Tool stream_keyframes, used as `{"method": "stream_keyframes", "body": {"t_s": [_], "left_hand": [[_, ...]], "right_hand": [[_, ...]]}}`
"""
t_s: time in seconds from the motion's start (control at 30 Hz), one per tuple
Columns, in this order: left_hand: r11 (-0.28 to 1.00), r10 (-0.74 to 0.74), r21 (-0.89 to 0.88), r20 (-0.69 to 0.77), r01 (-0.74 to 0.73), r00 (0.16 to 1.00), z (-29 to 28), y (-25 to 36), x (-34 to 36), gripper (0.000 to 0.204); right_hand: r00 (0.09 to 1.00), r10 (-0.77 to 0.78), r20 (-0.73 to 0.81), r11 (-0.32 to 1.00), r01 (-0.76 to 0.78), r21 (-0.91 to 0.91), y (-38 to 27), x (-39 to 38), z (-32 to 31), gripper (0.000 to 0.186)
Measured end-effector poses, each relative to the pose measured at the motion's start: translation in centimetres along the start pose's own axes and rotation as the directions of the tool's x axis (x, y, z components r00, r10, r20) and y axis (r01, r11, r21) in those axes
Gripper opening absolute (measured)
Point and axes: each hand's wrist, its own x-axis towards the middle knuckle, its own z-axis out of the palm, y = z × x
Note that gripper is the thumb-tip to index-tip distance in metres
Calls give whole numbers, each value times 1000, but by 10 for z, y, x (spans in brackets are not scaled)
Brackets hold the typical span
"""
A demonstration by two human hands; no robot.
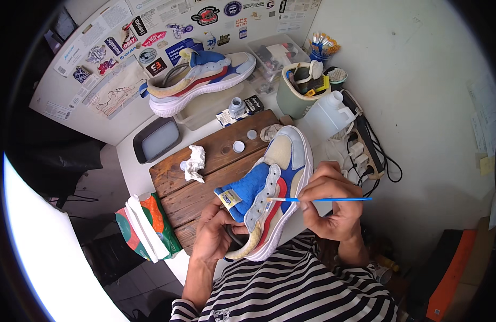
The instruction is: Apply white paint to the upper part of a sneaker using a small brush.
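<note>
My left hand (210,232) grips a sneaker (280,155) by its heel opening, tilted with the toe pointing away from me. The sneaker has a blue tongue, grey eyelet panel, cream and blue parts, a red wavy stripe and a white sole. Between the fingers of my right hand (333,201) is a thin blue paintbrush (333,199), held level across the shoe. Its tip meets or hovers just over the grey eyelet panel; exact contact is too small to tell. Some fingers of my left hand are hidden behind the shoe.
A wooden board (178,185) carries crumpled tissue (195,163) and small paint caps (239,146). Behind stand a matching sneaker (205,80), an open bottle (237,108), a black tray (156,140) and a green bin (296,99). A white jug (328,115), power strip (360,155) and tissue pack (148,228) flank the board.
</note>
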Motion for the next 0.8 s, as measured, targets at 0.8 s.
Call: {"method": "stream_keyframes", "body": {"t_s": [0.8], "left_hand": [[1000,5,-21,83,-3,997,-12,-4,2,44]], "right_hand": [[992,76,-97,997,-76,4,11,-4,-1,15]]}}
